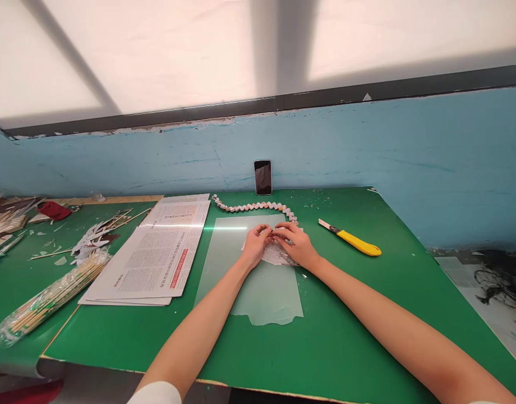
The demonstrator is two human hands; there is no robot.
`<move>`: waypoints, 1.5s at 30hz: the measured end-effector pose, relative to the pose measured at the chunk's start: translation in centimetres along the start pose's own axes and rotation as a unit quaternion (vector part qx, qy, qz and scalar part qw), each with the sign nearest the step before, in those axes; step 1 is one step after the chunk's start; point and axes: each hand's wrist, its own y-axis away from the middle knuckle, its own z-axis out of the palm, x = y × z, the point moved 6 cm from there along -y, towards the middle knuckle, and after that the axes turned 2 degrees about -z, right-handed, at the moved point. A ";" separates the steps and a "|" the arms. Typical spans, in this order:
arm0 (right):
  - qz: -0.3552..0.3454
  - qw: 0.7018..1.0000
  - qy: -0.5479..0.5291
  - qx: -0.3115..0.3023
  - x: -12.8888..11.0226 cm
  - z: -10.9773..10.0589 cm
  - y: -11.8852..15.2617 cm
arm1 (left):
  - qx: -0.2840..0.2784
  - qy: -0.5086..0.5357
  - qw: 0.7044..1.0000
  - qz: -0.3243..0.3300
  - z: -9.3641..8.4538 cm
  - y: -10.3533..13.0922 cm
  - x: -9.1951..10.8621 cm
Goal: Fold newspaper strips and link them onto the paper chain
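My left hand [257, 244] and my right hand [297, 244] meet over a translucent sheet [266, 292] on the green table. Fingers of both are closed in a pinch around something small, mostly hidden between the fingertips. Under and between them lie printed paper pieces [279, 255]. A zigzag chain of folded paper [241, 207] runs from the back of the table toward my right hand, where its near end is hidden. To the right rests a yellow utility knife [359, 242], its blade pointing back and left.
Stacked newspapers [144, 258] lie left of the sheet. Farther left are bagged sticks [51, 297], paper scraps [92, 238] and a red item [54, 210]. A phone [263, 177] leans against the blue wall. The green table's [258, 365] front edge is near my forearms.
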 end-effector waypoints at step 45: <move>0.047 0.999 -0.023 0.003 0.8 0.2 0.0 | -0.018 -0.131 0.991 0.023 -0.6 -0.4 -0.5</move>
